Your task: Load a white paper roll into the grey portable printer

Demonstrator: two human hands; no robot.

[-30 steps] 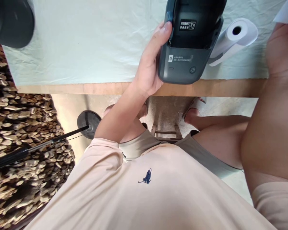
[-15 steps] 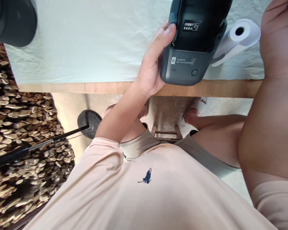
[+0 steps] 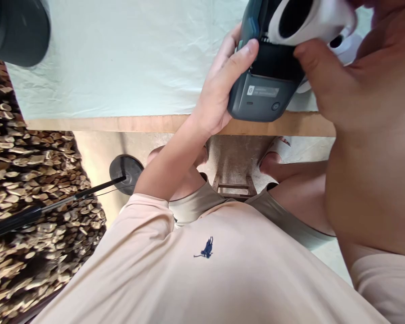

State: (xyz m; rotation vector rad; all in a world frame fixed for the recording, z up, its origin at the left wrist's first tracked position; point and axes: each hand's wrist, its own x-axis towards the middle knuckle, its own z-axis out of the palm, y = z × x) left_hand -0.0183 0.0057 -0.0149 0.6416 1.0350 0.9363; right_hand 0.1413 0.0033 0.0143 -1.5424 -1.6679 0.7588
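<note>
My left hand [image 3: 221, 81] grips the left side of a dark grey portable printer [image 3: 256, 105], its thumb on the rim of the open paper bay. The printer is tilted over the table's near edge, with a label and a round power button on its lower face. In my right hand [image 3: 340, 76] is a white paper roll [image 3: 330, 20] with a wide dark core, held over the printer's bay. Whether the roll touches the bay's inside I cannot tell. Behind my right thumb a second white roll [image 3: 349, 47] lies on the table, mostly hidden.
A pale cloth covers the table [image 3: 121, 58], which has a wooden front edge [image 3: 138, 123]. At the upper left stands a dark rounded object [image 3: 20, 31]. Stacked firewood [image 3: 27, 180] and a black stand with a round base [image 3: 125, 173] are at the left.
My right hand has come in from the right edge with a white paper roll, now over the printer. The printer has shifted slightly in my left hand.
</note>
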